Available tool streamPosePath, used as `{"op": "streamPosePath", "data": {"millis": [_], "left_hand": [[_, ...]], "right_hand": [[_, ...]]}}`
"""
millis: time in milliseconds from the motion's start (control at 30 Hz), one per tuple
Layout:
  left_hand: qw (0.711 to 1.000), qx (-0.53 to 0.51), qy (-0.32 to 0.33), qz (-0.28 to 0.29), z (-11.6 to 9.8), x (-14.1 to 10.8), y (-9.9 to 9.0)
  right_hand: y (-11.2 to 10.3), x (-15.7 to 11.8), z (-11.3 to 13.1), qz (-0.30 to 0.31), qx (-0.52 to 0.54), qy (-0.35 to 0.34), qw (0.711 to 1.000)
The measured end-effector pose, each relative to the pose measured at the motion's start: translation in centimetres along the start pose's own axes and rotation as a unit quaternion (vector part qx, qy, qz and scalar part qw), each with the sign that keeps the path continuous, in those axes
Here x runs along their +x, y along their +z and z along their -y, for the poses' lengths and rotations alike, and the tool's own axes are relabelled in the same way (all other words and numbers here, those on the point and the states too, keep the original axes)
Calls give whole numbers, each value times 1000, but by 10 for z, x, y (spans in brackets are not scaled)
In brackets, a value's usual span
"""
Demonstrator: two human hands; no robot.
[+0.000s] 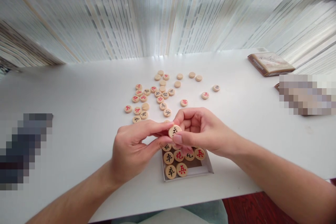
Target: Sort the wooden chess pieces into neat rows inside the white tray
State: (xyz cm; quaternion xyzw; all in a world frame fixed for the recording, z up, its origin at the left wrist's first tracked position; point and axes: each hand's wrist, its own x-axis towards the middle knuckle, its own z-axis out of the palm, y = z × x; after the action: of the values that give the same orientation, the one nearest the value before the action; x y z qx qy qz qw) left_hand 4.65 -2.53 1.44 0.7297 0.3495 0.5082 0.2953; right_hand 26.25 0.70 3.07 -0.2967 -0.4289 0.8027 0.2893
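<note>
One pixel-masked dark object [23,147] lies by the table's left edge. Right of it, loose round pieces [143,98] are scattered across the middle of the table [78,108], some face down.

The left hand [135,145] has thumb and forefinger closed on the left side of a held piece [174,130]; this piece is above the far side of a shallow tray [209,167] near the table's near edge. The tray carries marked pieces [168,158], with a gap in its near right corner. The right hand [203,127] meets the left, its thumb pressed on the held piece's lower right.

A flat box [271,63] lies towards the far right corner.

Risk, as judged: the held piece could slip and roll if one hand releases before the other grips firmly; a low wrist could also knock the tray pieces.

Orientation: the held piece's marked face tilts up towards the wearer, the character's top towards the far edge. Being a round disc, its face has no long axis.
</note>
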Motion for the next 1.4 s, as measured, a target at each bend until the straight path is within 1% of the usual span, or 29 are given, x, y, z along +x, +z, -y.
{"op": "streamPosePath", "data": {"millis": [133,267,467,600,767,867,967,1133,1267,1400], "left_hand": [[999,27,23,6,-1,0,-1],[1000,24,14,7,-3,0,-1],[1000,-17,-24,0,-4,0,-1],[997,-62,-51,-2,-4,-1,0],[986,-129,-104,8,-9,0,4],[979,-145,-140,-9,-13,1,6],[979,-131,-155,-32,-15,2,7],[981,-104,-158,-38,-17,5,6],[986,-93,-138,-23,-16,4,6],[986,-117,-117,0,-12,-1,8]], "right_hand": [[-1,-1,-1,14,16,10,1000],[0,0,-2,10,7,-8,1000],[1,1,1,22,26,-22,999],[1,1,1,21,26,-24,999],[3,0,1,-6,10,-31,999],[5,1,0,-25,-4,-41,999],[8,1,-1,-38,-14,-45,998],[11,-2,-1,-51,-32,-42,997],[10,-2,-1,-70,-41,-48,996],[9,-1,1,-85,-55,-47,994]]}}
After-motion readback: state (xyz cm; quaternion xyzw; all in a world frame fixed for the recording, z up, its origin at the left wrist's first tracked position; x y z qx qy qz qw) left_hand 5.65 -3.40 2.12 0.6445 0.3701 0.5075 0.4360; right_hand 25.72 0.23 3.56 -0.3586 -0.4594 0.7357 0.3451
